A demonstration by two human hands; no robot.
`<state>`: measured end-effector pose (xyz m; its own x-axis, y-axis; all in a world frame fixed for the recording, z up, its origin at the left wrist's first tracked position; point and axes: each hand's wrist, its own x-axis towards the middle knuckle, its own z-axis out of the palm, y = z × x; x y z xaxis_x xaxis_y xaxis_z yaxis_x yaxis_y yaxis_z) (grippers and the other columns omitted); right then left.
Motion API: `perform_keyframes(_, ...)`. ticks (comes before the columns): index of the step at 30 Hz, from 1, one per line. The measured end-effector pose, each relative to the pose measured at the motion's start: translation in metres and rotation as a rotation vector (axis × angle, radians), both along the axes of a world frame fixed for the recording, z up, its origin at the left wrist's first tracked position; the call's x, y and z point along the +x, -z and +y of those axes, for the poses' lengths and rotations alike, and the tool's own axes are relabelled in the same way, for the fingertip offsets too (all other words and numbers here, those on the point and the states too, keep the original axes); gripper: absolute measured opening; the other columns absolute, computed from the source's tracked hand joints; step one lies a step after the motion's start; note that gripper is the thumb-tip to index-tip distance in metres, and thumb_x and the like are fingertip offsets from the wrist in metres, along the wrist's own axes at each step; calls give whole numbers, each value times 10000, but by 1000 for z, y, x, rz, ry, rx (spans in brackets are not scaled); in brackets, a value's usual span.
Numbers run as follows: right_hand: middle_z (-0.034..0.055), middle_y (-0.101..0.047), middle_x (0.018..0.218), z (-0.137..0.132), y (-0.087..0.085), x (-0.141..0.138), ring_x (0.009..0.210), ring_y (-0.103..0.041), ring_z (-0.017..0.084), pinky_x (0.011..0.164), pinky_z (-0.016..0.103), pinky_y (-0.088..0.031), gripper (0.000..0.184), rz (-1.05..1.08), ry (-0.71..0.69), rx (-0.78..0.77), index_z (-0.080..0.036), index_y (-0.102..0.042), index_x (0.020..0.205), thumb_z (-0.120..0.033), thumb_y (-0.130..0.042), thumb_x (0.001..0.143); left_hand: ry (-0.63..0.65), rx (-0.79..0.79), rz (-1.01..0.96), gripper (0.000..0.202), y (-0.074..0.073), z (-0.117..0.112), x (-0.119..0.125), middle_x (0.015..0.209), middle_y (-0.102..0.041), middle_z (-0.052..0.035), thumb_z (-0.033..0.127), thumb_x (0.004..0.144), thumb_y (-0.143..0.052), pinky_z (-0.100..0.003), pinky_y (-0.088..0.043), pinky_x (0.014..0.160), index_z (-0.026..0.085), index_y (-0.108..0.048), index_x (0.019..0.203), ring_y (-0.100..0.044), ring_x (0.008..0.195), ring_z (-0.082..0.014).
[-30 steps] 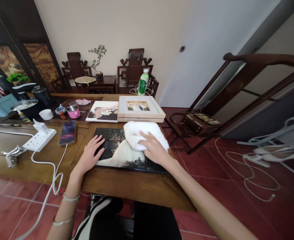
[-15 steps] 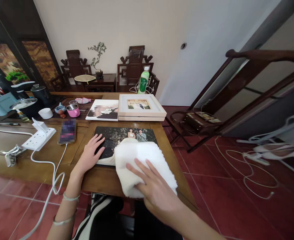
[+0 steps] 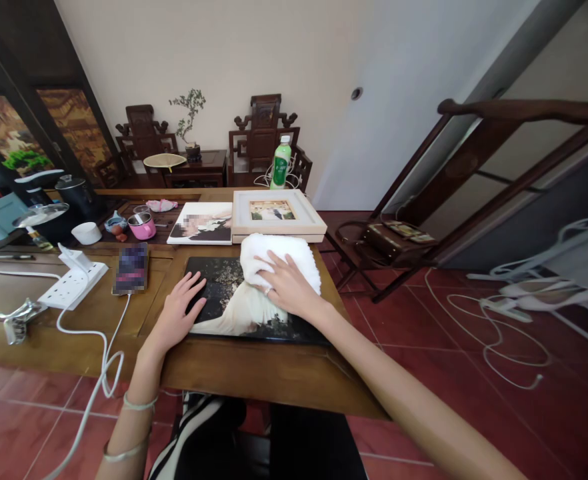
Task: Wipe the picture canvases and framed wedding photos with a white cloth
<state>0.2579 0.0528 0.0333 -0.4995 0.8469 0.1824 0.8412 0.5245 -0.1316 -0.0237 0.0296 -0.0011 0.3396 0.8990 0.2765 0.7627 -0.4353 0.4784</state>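
A large dark photo print lies flat on the wooden table in front of me. My left hand rests on its left part with fingers spread flat. My right hand presses a fluffy white cloth onto the print's far right part, fingers laid flat over the cloth. Just beyond the cloth stands a pale wooden framed photo, and a frameless photo print lies to its left.
A phone on a cable and a white power strip lie left of the print. A pink cup, white bowl and dark pots sit far left. A green bottle stands behind. Wooden chairs and loose cables are at right.
My right hand has pushed the white cloth from the print's near edge back up to its far right part. My left hand has stayed on the print.
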Motion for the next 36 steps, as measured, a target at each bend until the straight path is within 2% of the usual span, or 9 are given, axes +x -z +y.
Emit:
perform_keyframes(3, 107, -417, 1489, -28, 1, -5, 1405, -264, 397, 1099, 659, -218, 336, -14, -49, -4, -141, -651, 1150, -130, -480, 861, -2, 3, -7, 455, 1, 0, 0, 1499, -400, -74, 411, 962, -407, -518, -254, 1139, 226, -485, 1370, -261, 1428, -251)
perform_keyframes(9, 84, -346, 1531, -119, 9, -9, 1436, -174, 391, 1113, 680, -163, 301, 65, -233, -61, -166, -695, 973, -79, -522, 742, -12, 0, -6, 456, 1, -1, 1, 1499, -400, -75, 410, 959, -406, -532, -242, 1140, 224, -487, 1368, -266, 1426, -257)
perform_keyframes(12, 51, -343, 1535, -137, 9, -8, 1447, -157, 361, 1130, 659, -156, 360, 93, -323, -83, -179, -686, 1002, -70, -509, 709, -6, 2, 9, 459, 0, -1, 1, 1502, -395, -75, 410, 960, -400, -533, -246, 1138, 220, -485, 1369, -262, 1427, -259)
perform_keyframes(16, 54, -397, 1507, -118, 2, -8, 1437, -219, 329, 1145, 612, -187, 423, 108, -311, -118, -192, -660, 1114, -85, -513, 732, 3, 12, 26, 460, 0, 0, 0, 1500, -399, -74, 404, 963, -396, -527, -251, 1139, 221, -479, 1376, -263, 1427, -257)
perform_keyframes(23, 143, -514, 1410, -18, 0, -9, 1388, -331, 344, 1119, 592, -241, 322, 93, -181, -13, -151, -642, 1186, -220, -484, 913, 4, 2, 21, 461, 0, 0, 0, 1507, -387, -76, 407, 967, -391, -524, -252, 1138, 225, -469, 1383, -255, 1430, -251)
perform_keyframes(26, 150, -554, 1369, 2, -1, -15, 1385, -332, 348, 1103, 600, -256, 339, 88, -126, -2, -156, -624, 1218, -271, -471, 938, 2, -4, 24, 460, -1, 0, 1, 1507, -388, -74, 407, 967, -390, -523, -248, 1139, 227, -468, 1383, -255, 1430, -248)
perform_keyframes(29, 122, -470, 1452, -12, -1, -26, 1403, -280, 375, 1100, 645, -212, 343, 48, -115, -31, -169, -626, 1213, -195, -498, 897, 4, 5, 20, 457, 0, 0, 1, 1506, -390, -77, 399, 965, -394, -523, -258, 1134, 230, -466, 1383, -267, 1425, -251)
perform_keyframes(32, 111, -412, 1493, -52, 1, -35, 1418, -229, 393, 1117, 659, -157, 356, 34, -155, -76, -167, -655, 1161, -139, -536, 827, -4, 10, 17, 462, 0, -1, 1, 1508, -386, -81, 400, 964, -393, -522, -258, 1134, 226, -461, 1386, -270, 1424, -256)
perform_keyframes(36, 97, -368, 1520, -106, 2, -38, 1418, -195, 431, 1110, 690, -133, 309, 55, -264, -148, -177, -700, 1045, -154, -573, 764, -7, 14, 26, 471, 0, -1, 1, 1505, -390, -81, 407, 962, -386, -526, -244, 1141, 222, -456, 1389, -276, 1422, -259)
